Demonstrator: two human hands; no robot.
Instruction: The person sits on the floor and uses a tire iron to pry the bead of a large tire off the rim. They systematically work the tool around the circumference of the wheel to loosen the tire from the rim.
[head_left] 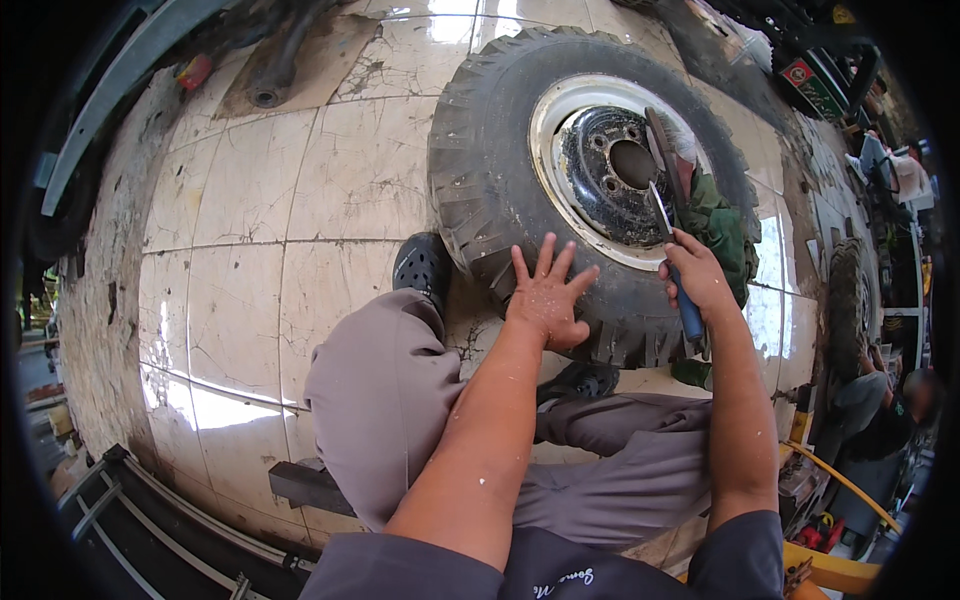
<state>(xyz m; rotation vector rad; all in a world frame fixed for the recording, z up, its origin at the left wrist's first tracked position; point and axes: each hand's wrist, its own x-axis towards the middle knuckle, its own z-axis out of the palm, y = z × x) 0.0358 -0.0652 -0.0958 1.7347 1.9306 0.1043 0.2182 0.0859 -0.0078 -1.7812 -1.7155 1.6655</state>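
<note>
A large knobbly black tyre point(480, 190) on a white and black steel rim point(575, 180) lies flat on the floor before me. On its near sidewall rests my left hand point(547, 300), fingers spread and holding nothing. My right hand point(696, 270), at the tyre's near right side, is closed round a blue-handled tool with a narrow metal blade point(660, 208); whether it is a knife or a screwdriver I cannot tell. The blade points over the rim toward the centre hole. A long dark flat bar point(660, 145) and a crumpled green cloth point(722, 225) lie over the wheel's right side.
Cracked pale tiles point(240, 195) cover the floor. A dark metal part point(270, 85) lies on a brown sheet at the far left. Another tyre point(848, 300) stands at right, near a crouching person point(865, 410). A yellow frame point(835, 568) is at lower right; a dark block point(305, 485) lies behind my left leg.
</note>
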